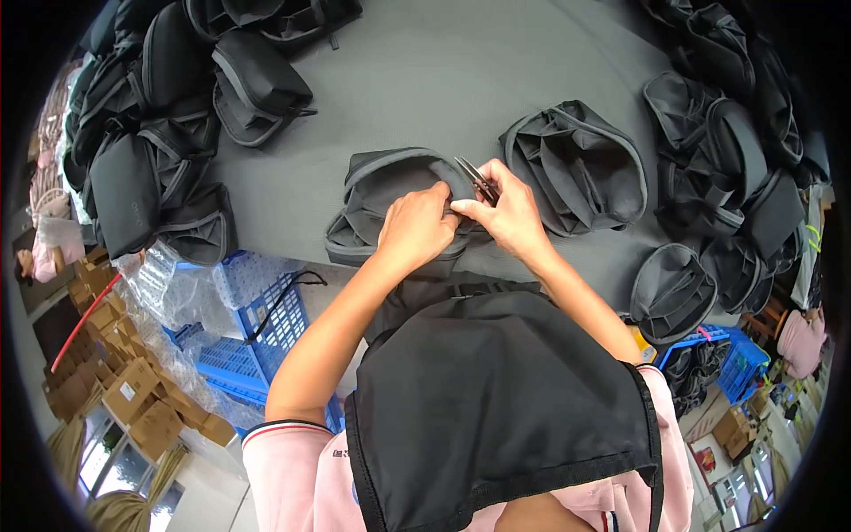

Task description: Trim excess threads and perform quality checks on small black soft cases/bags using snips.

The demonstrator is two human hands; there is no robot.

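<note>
A black zip pouch (pixel 362 206) lies open at the near edge of the grey table, its grey-edged mouth facing up. My left hand (pixel 417 223) reaches over the mouth and is closed on the pouch's right rim. Just to the right, my right hand (pixel 511 213) grips dark metal thread snips (pixel 477 181), their tips pointing up and left over the rim. The fingertips of both hands nearly meet at the pouch's edge. What lies between them is too small to make out. A second open pouch (pixel 576 164) stands close beyond my right hand.
Piles of black pouches lie on the left (pixel 124 199) and right of the grey table (pixel 425 71). Blue plastic crates (pixel 257 328) with clear wrap stand at the lower left, near cardboard boxes (pixel 133 390). Black cloth (pixel 505 390) covers my front. Another blue crate (pixel 741 368) stands at right.
</note>
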